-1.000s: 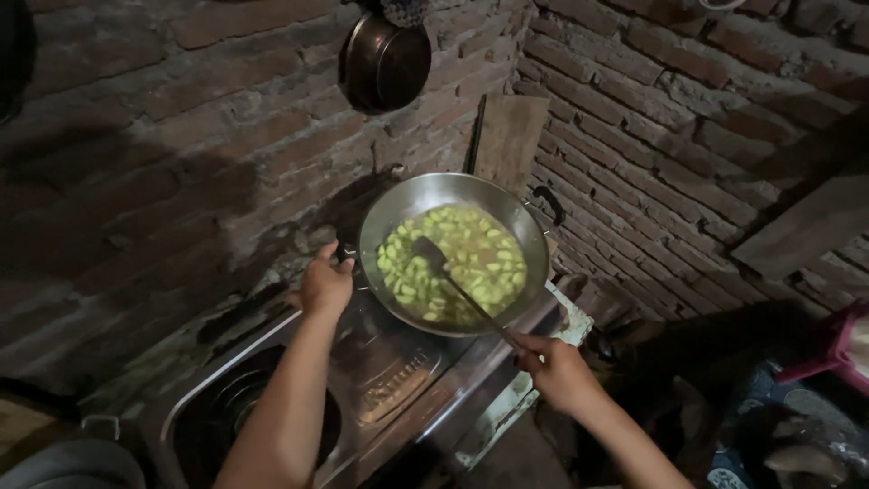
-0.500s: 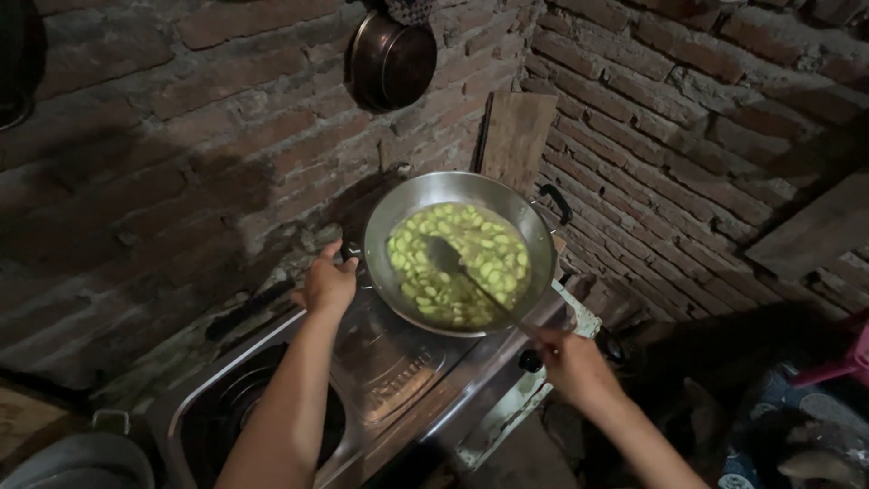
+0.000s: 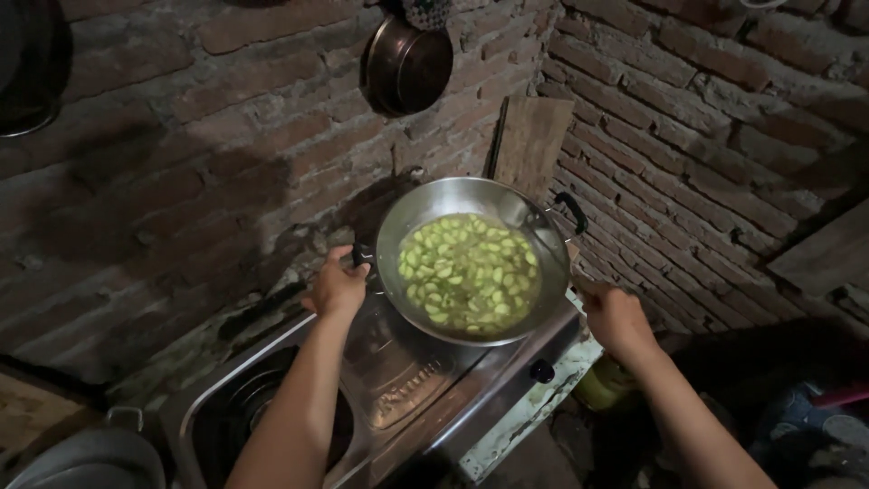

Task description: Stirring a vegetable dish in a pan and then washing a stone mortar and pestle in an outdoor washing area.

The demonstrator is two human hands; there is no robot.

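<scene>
Wok of green vegetable pieces on a steel gas stove, steadied at both sides by bare hands.

Centre of frame: round metal wok (image 3: 425,210) sits on the right burner of the stove (image 3: 398,380), holding pale green vegetable pieces (image 3: 468,270) in thin liquid. Left hand (image 3: 337,288) at the wok's left rim — fingers curled closed around the small dark left handle (image 3: 363,256). Right hand (image 3: 615,314) just right of the wok, below its black right handle (image 3: 572,211); fingers look curled, but whether they grip anything cannot be told. Top centre: a dark pan (image 3: 406,65) hangs on the brick wall (image 3: 181,163). A wooden board (image 3: 532,145) leans in the corner behind the wok. Lower left — a grey pot (image 3: 90,453), partly cut off by the frame edge.
</scene>
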